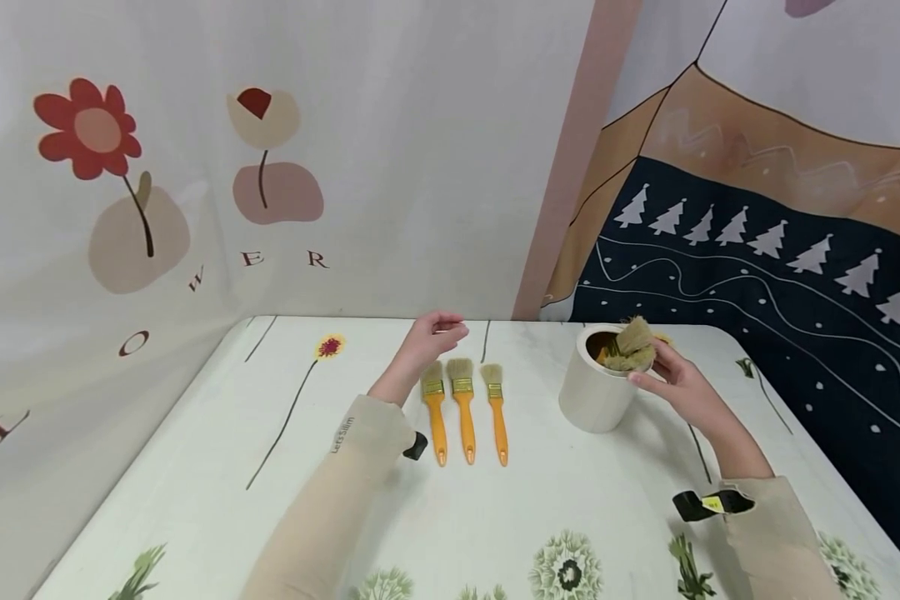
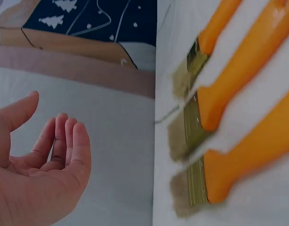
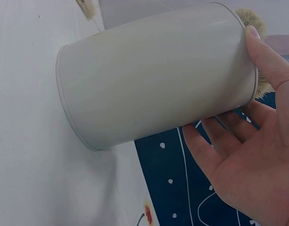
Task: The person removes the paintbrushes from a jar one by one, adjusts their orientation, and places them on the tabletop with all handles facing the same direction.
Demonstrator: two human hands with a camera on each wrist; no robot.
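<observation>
My right hand (image 1: pixel 678 387) holds the upper rim of a white cylindrical container (image 1: pixel 596 400). In the right wrist view its thumb (image 3: pixel 267 54) lies on the rim and its fingers curl along the lower side. Paintbrushes (image 1: pixel 632 346) stand bristles-up inside, their handles mostly hidden by the wall. Three flat paintbrushes with orange handles lie side by side on the table: a left one (image 1: pixel 437 412), a middle one (image 1: pixel 465 408) and a smaller right one (image 1: pixel 498 412). Just beyond the left brush's bristles hovers my left hand (image 1: pixel 427 342), fingers loosely bent, holding nothing.
A white cloth with printed flowers covers the table (image 1: pixel 270 517). Behind it hangs a pale curtain (image 1: pixel 420 167) with flower prints, and at the right a dark blue cloth (image 1: pixel 720 275) with white trees. The container stands right of the brushes, near the far edge.
</observation>
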